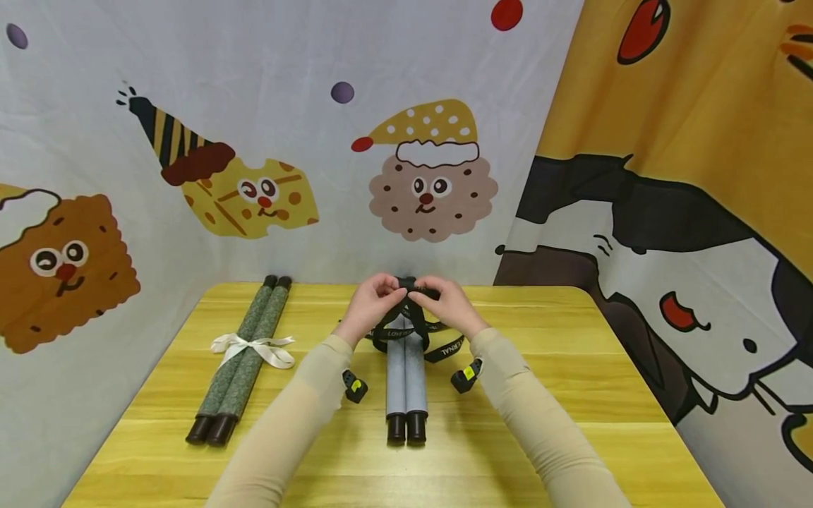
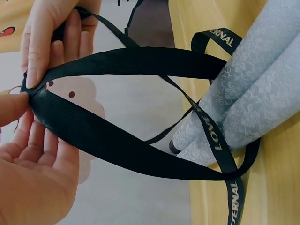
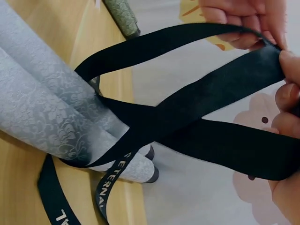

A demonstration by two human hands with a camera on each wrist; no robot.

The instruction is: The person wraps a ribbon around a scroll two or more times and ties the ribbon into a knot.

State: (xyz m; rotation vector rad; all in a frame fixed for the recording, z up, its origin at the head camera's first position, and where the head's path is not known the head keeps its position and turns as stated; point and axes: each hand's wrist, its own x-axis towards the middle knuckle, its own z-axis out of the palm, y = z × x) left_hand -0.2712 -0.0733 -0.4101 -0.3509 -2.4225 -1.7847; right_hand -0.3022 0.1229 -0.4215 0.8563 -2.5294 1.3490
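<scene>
Two pale grey scrolls [image 1: 405, 381] with a floral pattern and dark end knobs lie side by side on the table. A black ribbon [image 2: 108, 126] with pale lettering goes around them, its loop raised above the scrolls. My left hand [image 1: 371, 307] pinches the ribbon between thumb and fingers at the top of the loop. Close beside it, my right hand [image 1: 452, 305] pinches the ribbon too. In the right wrist view, ribbon strands [image 3: 154, 117] cross between the scrolls and the fingers. Loose ribbon lengths [image 1: 444, 349] trail on the table. Fingers partly hide where the strands meet.
To the left lie two green scrolls [image 1: 263, 317] tied with a white ribbon bow [image 1: 244, 347]. The wooden table [image 1: 540, 395] meets a printed cloth backdrop [image 1: 286, 56] behind. An orange curtain [image 1: 718, 106] with a cartoon figure hangs at the right.
</scene>
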